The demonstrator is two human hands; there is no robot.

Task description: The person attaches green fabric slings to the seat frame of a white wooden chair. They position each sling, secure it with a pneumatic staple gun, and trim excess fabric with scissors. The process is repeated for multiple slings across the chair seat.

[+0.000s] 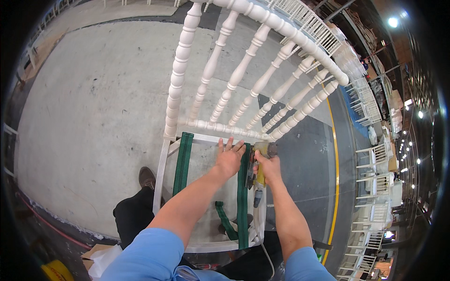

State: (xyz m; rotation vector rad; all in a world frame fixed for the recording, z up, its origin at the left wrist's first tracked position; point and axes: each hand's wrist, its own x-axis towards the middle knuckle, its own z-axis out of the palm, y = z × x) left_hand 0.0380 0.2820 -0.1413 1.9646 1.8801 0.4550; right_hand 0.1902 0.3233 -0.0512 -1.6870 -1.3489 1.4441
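Observation:
A white chair frame (161,175) with a turned-spindle back (178,70) stands before me, its back on the far side. One green webbing strap (183,164) runs front to back across the left of the open seat; a second green strap (242,201) lies along the right. A loose webbing end (226,220) hangs between them. My left hand (228,160) rests with fingers spread at the far seat rail, fingertips by the right strap. My right hand (268,168) grips a yellow pneumatic stapler (260,179) beside that strap at the far right corner; its nose is hidden. A hose (260,239) trails from it.
Several white chairs (373,215) line the right side, with more stacked chairs (311,21) farther back. A yellow floor line (335,187) runs before them. At lower left are a cardboard box with white plastic (104,258) and a yellow round object (58,270). My shoe (147,178) is left of the frame.

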